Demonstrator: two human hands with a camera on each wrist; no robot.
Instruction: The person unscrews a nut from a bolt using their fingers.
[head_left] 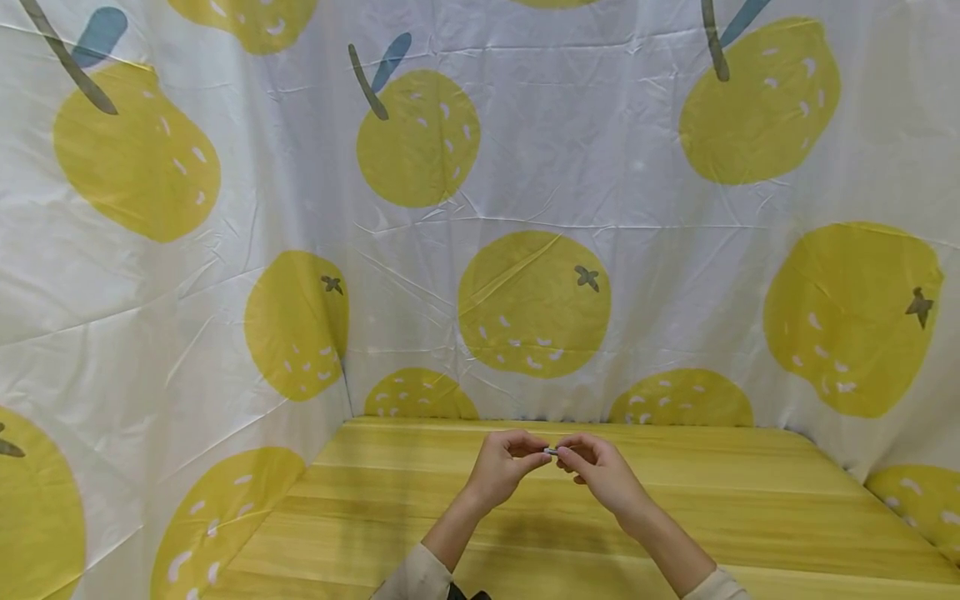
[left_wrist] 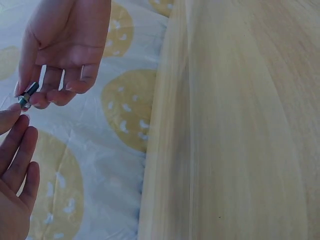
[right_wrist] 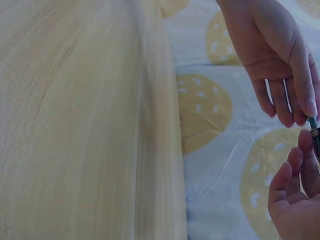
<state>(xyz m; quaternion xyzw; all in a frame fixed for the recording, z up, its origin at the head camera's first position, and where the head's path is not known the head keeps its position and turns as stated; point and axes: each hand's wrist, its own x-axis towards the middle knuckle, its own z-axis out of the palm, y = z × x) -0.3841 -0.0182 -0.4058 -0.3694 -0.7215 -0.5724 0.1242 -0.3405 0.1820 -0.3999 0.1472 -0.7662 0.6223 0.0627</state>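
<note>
A small metal bolt (head_left: 551,451) is held between the two hands, above the wooden table. It has a dark shank and a wider shiny collar, seen best in the left wrist view, where the bolt (left_wrist: 31,90) slants between the fingertips. The left hand (head_left: 498,471) pinches one end with thumb and index finger. From the other side, the right hand (head_left: 603,477) pinches the opposite end between thumb and fingers. The bolt (right_wrist: 316,135) is at the right wrist view's edge, partly covered by fingertips.
The wooden table (head_left: 390,508) spreads beneath both hands, its far edge meeting a white curtain (head_left: 540,167) printed with yellow fruit. More curtain hangs along the left and right sides. A small dark object (head_left: 468,593) shows at the bottom edge beside the left sleeve.
</note>
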